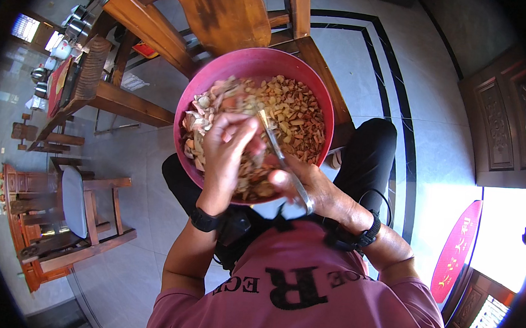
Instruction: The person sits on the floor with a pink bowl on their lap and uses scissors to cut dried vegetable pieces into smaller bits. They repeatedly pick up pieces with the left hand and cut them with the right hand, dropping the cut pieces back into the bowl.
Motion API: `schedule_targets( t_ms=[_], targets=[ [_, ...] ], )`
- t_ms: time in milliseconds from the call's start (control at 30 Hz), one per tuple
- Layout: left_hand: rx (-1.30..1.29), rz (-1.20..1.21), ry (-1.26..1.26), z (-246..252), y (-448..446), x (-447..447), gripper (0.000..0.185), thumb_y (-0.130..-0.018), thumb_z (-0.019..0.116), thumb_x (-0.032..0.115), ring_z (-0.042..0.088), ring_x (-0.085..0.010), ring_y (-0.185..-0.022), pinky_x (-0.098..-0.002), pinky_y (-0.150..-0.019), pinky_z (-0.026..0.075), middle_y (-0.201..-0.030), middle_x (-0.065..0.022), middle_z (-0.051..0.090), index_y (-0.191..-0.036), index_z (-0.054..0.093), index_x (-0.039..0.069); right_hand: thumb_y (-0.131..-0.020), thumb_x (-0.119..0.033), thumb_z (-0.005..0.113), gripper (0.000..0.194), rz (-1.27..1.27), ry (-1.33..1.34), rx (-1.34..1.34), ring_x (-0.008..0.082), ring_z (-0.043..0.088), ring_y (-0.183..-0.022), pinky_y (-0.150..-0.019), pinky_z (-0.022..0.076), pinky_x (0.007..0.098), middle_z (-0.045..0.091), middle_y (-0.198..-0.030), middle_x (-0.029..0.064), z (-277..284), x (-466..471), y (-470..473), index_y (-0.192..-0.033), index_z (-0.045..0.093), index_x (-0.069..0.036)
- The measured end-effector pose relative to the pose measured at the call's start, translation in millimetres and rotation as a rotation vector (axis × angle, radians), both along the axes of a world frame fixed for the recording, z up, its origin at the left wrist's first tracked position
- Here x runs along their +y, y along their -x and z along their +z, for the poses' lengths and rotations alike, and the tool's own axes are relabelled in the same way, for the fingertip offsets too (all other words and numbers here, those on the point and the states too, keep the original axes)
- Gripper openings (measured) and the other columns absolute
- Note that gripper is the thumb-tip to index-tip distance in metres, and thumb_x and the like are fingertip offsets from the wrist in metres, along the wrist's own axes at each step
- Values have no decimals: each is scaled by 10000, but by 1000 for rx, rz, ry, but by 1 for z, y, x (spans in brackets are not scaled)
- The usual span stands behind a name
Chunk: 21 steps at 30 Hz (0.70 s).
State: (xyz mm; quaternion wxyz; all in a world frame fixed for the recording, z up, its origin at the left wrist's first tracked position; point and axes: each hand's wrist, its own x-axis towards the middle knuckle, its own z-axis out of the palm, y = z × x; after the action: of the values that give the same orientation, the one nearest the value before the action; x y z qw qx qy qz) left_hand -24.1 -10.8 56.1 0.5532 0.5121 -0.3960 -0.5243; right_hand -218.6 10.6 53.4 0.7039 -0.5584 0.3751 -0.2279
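Observation:
A round pink plastic basin [257,56] rests in front of me, by my knees and a wooden chair. Small chopped pieces [300,116], yellowish and reddish-brown, fill its right side; larger pale pieces [198,113] lie at its left. My right hand [307,185] is closed around a narrow metal tool [285,165], perhaps a knife or spoon, whose tip points up over the basin. My left hand [235,139] is over the left half, fingers curled and blurred beside the tool's tip; whether it holds a piece is not clear.
A wooden chair [228,10] stands just beyond the basin. To the left are a thick wooden table [91,74] bearing metal and white vessels, and a chair with a grey cushion [75,201]. A carved wooden door [494,121] and a red sign with writing [458,255] are at the right.

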Motion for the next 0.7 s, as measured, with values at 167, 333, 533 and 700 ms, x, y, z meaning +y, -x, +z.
schedule_targets(
  t_ms=[167, 333, 533, 700],
  targets=[
    [31, -12, 10, 1, 3, 2, 142, -989, 644, 152, 642, -140, -669, -247, -589, 495, -851, -79, 671, -1029, 607, 20, -961, -580, 609, 674, -74, -46, -49, 124, 584, -580, -517, 455, 297, 587, -684, 36, 0, 5, -6, -1203, 576, 48],
    [64, -8, 21, -2, 10, 5, 127, -990, 640, 146, 647, -152, -668, -254, -585, 492, -851, -83, 671, -1025, 607, 29, -961, -558, 621, 641, -87, -13, -33, 116, 566, -547, -495, 452, 279, 582, -676, 26, -1, 4, -7, -1181, 583, 43],
    [53, 6, 29, -2, 8, 2, 133, -991, 640, 154, 650, -155, -673, -254, -588, 493, -854, -82, 673, -1039, 613, 32, -964, -459, 668, 573, -127, -46, -105, 84, 525, -490, -447, 407, 244, 564, -661, 10, 5, 6, -3, -1226, 588, 43],
    [32, -21, -2, -2, 1, -1, 188, -986, 675, 187, 653, -123, -667, -236, -580, 513, -850, -70, 691, -1049, 629, 16, -963, -506, 649, 628, -113, -58, -84, 89, 542, -525, -465, 422, 257, 559, -667, 10, 3, 4, 2, -1257, 583, 46]
  ],
)
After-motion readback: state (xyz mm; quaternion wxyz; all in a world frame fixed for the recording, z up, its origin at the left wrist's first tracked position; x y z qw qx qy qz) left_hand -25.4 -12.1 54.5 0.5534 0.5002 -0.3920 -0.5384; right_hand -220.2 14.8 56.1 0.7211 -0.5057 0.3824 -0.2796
